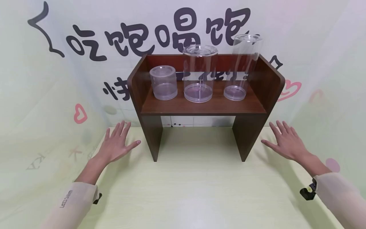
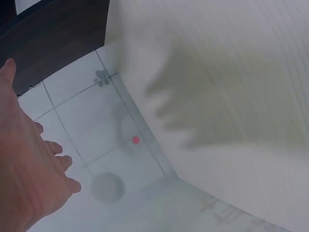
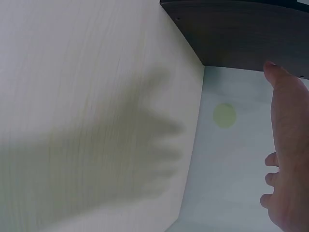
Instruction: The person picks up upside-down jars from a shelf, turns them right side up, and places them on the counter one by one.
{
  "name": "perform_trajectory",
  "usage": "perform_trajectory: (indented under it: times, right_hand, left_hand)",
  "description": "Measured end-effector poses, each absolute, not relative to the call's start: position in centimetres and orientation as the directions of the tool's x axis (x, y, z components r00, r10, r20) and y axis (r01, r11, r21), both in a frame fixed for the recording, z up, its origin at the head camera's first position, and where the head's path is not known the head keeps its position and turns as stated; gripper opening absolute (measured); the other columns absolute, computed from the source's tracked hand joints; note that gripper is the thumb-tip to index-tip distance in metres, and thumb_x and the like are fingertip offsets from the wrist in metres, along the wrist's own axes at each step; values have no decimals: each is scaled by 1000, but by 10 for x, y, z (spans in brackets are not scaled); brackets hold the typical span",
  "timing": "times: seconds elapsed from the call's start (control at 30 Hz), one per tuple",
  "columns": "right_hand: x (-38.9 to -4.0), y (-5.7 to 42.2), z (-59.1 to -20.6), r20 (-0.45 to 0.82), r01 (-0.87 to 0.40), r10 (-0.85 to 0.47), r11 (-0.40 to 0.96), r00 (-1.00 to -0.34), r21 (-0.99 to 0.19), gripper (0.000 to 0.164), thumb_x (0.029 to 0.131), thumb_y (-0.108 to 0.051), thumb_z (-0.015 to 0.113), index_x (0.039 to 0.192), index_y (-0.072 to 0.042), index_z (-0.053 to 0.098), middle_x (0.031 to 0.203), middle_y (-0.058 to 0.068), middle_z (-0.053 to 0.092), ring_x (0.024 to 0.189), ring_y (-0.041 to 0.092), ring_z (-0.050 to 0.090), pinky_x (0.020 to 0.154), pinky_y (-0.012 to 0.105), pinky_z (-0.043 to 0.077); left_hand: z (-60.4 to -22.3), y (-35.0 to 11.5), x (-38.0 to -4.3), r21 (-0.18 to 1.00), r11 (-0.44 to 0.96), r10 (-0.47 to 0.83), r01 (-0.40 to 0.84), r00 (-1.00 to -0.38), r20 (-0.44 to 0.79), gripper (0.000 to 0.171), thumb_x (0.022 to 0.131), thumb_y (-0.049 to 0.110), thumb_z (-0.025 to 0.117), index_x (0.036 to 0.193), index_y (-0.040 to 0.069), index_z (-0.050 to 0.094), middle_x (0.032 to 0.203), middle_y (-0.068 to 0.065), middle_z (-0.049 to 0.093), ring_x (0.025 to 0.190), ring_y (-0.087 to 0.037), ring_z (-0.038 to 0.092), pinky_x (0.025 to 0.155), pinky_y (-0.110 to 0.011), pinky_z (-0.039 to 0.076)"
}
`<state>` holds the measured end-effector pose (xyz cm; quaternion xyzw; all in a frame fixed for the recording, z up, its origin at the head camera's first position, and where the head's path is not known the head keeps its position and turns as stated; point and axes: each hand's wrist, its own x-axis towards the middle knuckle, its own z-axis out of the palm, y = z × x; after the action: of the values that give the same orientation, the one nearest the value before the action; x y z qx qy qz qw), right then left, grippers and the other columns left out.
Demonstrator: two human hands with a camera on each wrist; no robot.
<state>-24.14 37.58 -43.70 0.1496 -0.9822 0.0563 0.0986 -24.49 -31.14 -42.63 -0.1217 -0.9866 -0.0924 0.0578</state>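
Note:
My left hand [image 1: 115,144] is held over the table to the left of a dark brown wooden shelf [image 1: 204,109], fingers spread and holding nothing. On the other side, my right hand [image 1: 288,143] hovers likewise, thumb toward the shelf's right panel. Three clear cylindrical containers stand upright in a row on the shelf board: a short container [image 1: 163,83] at left, a wider, taller container [image 1: 199,74] in the middle, and a tall narrow container [image 1: 241,68] at right. In the left wrist view, the shelf's side panel [image 2: 58,38] lies beyond the thumb.
The pale table [image 1: 197,190] stretches under and in front of the shelf. Behind it hangs a white printed backdrop [image 1: 94,19] with black characters and pink hearts, closing in on both sides. Hand shadows fall on the tabletop.

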Motion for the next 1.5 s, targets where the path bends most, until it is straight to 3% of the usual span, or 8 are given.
perform_trajectory:
  times: [0.47, 0.63, 0.8, 1.13, 1.27, 1.5]
  right_hand:
    - [-231, 377, -430, 314, -370, -331, 926, -890, -74, 85, 96, -48, 71, 153, 9, 44, 153, 40, 42, 142, 60, 35, 116, 70, 31]
    - [-226, 376, -427, 318, -384, -342, 920, -884, -78, 87, 95, -50, 72, 154, 9, 44, 154, 39, 42, 143, 59, 36, 119, 68, 31]
    - [-220, 372, -425, 339, -410, -362, 908, -868, -81, 87, 94, -48, 74, 153, 8, 44, 152, 38, 44, 141, 58, 38, 119, 66, 32]
    - [-208, 360, -419, 379, -444, -379, 890, -844, -99, 87, 90, -43, 80, 154, 5, 46, 147, 30, 50, 133, 51, 46, 96, 73, 48]
    - [-200, 353, -415, 333, -422, -362, 897, -871, -128, 88, 92, -44, 79, 156, 5, 43, 149, 29, 49, 134, 51, 47, 94, 74, 50]
    - [-184, 337, -402, 212, -357, -309, 901, -927, -246, 89, 98, -47, 73, 160, 4, 35, 150, 33, 48, 137, 52, 45, 100, 71, 48]
  left_hand:
    - [-424, -300, -237, 223, 922, 278, 315, -943, 181, 97, 102, 63, 54, 170, 6, 15, 174, -26, 13, 161, -45, 10, 127, -70, 5]
    - [-423, -294, -235, 256, 905, 287, 338, -933, 216, 96, 102, 60, 58, 169, 4, 18, 174, -27, 16, 160, -47, 15, 127, -69, 11]
    - [-420, -284, -231, 361, 869, 271, 339, -936, 225, 94, 102, 55, 61, 168, 3, 19, 173, -26, 18, 157, -50, 22, 126, -69, 19]
    - [-409, -264, -218, 557, 788, 200, 262, -965, 170, 97, 101, 55, 65, 170, 9, 14, 176, -19, 18, 161, -43, 17, 124, -72, 22]
    - [-407, -256, -215, 627, 731, 161, 269, -961, 225, 95, 99, 48, 71, 169, 9, 21, 173, -19, 27, 158, -43, 25, 124, -69, 25]
    - [-406, -242, -214, 748, 569, 24, 341, -916, 399, 80, 92, 26, 85, 158, 6, 45, 158, -18, 50, 146, -38, 48, 116, -55, 46]
